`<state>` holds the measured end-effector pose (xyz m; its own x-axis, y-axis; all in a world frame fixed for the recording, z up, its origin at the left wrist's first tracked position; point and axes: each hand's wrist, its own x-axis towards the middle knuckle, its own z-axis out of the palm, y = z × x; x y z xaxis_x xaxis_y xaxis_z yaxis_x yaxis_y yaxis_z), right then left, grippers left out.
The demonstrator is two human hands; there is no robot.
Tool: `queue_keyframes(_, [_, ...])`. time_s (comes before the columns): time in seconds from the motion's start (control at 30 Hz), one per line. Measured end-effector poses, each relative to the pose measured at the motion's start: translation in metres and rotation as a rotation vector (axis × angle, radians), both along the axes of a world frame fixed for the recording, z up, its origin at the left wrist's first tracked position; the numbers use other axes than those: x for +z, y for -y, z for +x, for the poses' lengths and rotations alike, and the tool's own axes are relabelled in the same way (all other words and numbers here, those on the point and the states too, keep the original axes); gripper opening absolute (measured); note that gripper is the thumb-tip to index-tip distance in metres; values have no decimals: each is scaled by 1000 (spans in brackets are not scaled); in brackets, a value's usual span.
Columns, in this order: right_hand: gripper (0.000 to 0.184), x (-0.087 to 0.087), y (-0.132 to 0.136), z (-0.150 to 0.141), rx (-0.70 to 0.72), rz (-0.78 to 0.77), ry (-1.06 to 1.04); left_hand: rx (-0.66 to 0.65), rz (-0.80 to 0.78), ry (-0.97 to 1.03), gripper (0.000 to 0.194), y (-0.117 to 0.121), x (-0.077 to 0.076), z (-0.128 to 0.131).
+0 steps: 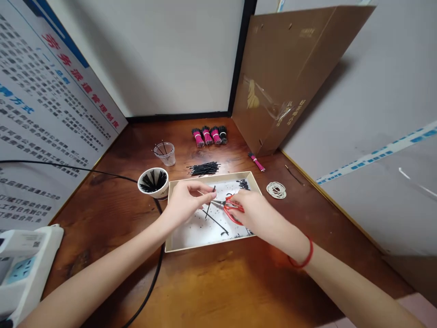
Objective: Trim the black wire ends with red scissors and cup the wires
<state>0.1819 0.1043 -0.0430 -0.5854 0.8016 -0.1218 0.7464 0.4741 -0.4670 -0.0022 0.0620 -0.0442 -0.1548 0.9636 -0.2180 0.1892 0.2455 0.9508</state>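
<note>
My left hand (187, 200) pinches a thin black wire (208, 208) near its top, above a shallow white-lined box (191, 241). My right hand (254, 212) grips red-handled scissors (234, 210) from the right. Their metal blades point left and reach close to the wire; I cannot tell whether they touch it. Below the hands, another black wire (216, 222) lies slantwise in the box. Small black scraps (243, 184) are heaped in the box's far right corner, and more are scattered over its bottom.
Behind the box lie a pile of black wires (204, 168) and several banded bundles (206, 135). A paper cup of black wires (153, 180) and a clear plastic cup (167, 155) stand left. Rubber bands (276, 190) lie right. A black cable (157, 269) crosses the table.
</note>
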Motion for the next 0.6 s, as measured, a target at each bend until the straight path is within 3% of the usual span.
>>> queue_keyframes(0.13, [23, -3, 5, -9, -19, 49, -77, -19, -3, -3, 14, 4, -1, 5])
queue_keyframes(0.37, [15, -3, -3, -10, -54, -90, -472, -102, 35, 3, 15, 9, -4, 7])
queue_keyframes(0.6, [13, -8, -6, -11, -21, -174, -642, -131, 63, -64, 16, 9, -5, 7])
